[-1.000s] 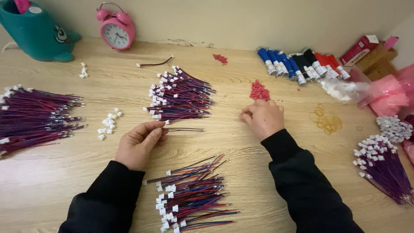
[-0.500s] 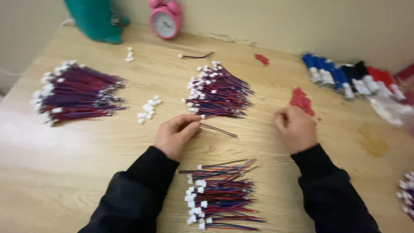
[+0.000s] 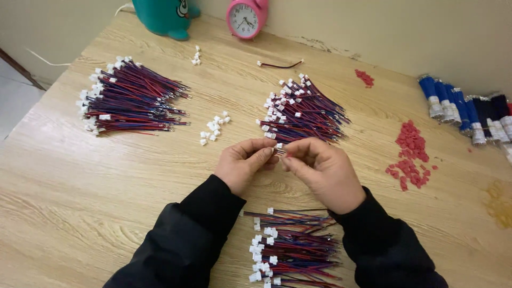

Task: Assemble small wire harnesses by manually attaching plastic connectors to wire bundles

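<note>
A small white connector on a thin wire is pinched between the two hands, just above the middle of the wooden worktop and just below the central wire pile. The left hand has its thumb and forefinger closed together on the wire beside the connector; the right hand meets it fingertip to fingertip, its fingers clamped on the same piece from the other side. Both arms wear black sleeves.

Directly behind the hands lies a bundle of red and blue wires with white plugs at their left ends — the nearest strands almost touch the fingertips. A second heap of the same wires lies between the forearms at the near edge. A third, larger pile sits well apart to the left.

Between the left and central piles is a loose cluster of white connector housings, and a smaller cluster lies farther back. A single wire rests alone near the back.

To the right of the hands is a scatter of small red pieces, with a smaller red patch behind it. Blue and dark spools line the right edge. A pink alarm clock and a teal object stand at the back against the wall.
</note>
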